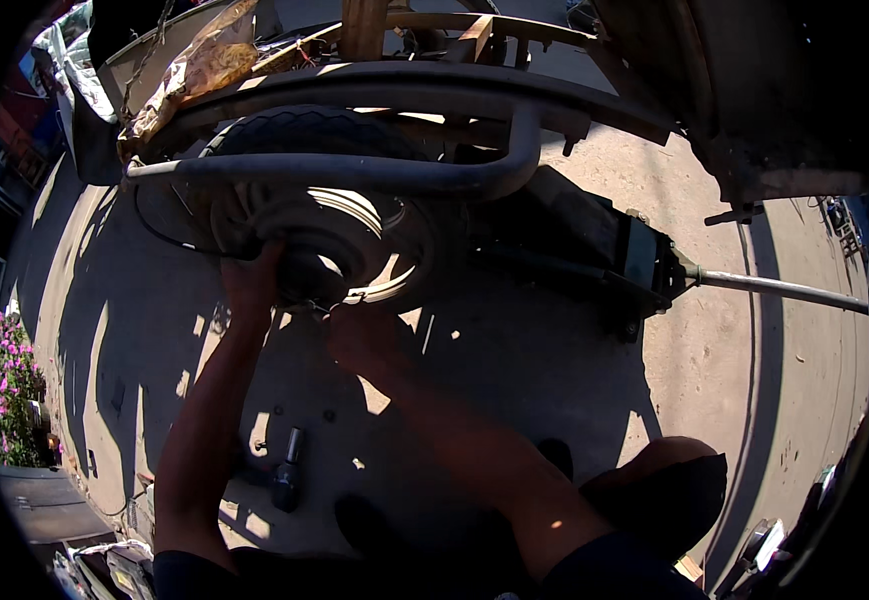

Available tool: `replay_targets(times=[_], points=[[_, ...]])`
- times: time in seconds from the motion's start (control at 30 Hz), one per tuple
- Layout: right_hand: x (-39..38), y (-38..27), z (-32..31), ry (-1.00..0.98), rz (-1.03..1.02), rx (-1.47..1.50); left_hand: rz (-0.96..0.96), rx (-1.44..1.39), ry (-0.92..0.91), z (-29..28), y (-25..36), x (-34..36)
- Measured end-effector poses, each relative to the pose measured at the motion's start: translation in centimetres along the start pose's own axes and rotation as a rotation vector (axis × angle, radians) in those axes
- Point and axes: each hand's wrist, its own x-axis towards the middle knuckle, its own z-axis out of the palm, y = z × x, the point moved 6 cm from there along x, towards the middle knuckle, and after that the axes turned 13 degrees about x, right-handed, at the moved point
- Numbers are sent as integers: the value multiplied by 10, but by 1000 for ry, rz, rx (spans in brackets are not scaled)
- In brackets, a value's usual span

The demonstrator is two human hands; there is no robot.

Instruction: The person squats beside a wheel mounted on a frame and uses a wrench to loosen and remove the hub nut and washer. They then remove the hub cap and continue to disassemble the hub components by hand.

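While both arms reach up from the bottom of the frame, the left hand [251, 280] presses flat on the wheel [329, 225], upper middle. The right hand [359, 335] looks curled at its hub, but shadow hides it. The wheel looks heavy and stiff; grip the tyre edge.

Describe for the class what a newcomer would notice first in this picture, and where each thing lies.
A tyred wheel at upper centre, under a curved metal frame tube. The left hand presses its hub; the right hand works just below. A floor jack sits to the right.
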Motion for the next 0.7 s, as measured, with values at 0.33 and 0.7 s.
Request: replay_targets(times=[0.33, 0.7], points=[[-7, 0, 8, -24, 150, 17, 40, 171, -102, -3, 10, -8], [-7, -8, 3, -53, 178, -13, -376, -90, -155, -7, -32, -6]])
